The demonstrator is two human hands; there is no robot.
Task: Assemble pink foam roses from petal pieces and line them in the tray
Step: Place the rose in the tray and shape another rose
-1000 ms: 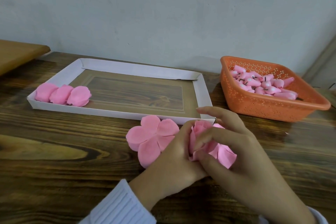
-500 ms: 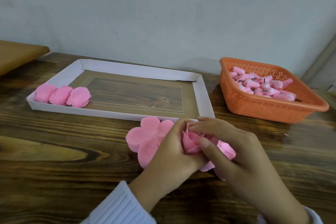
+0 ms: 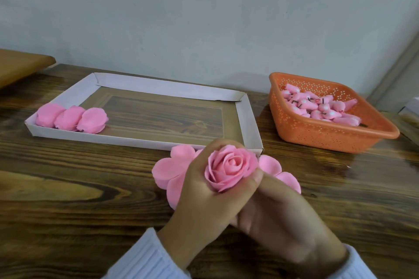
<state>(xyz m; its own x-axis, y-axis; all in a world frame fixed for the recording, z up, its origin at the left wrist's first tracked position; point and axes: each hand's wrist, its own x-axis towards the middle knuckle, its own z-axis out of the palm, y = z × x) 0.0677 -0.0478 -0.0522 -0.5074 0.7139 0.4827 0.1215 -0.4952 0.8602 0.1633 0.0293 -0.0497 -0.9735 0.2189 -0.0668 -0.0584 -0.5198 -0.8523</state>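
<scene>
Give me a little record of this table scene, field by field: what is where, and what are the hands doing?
in hands: one rose, petals wrapped, facing the camera
left hand: fingers curled round the rose
right hand: blurred; thumb against the rose's side
tray: white, three finished roses in a row at its left end
table: flat petal pieces lie partly hidden behind the hands
basket: orange, holding pink buds, right of the tray
</scene>
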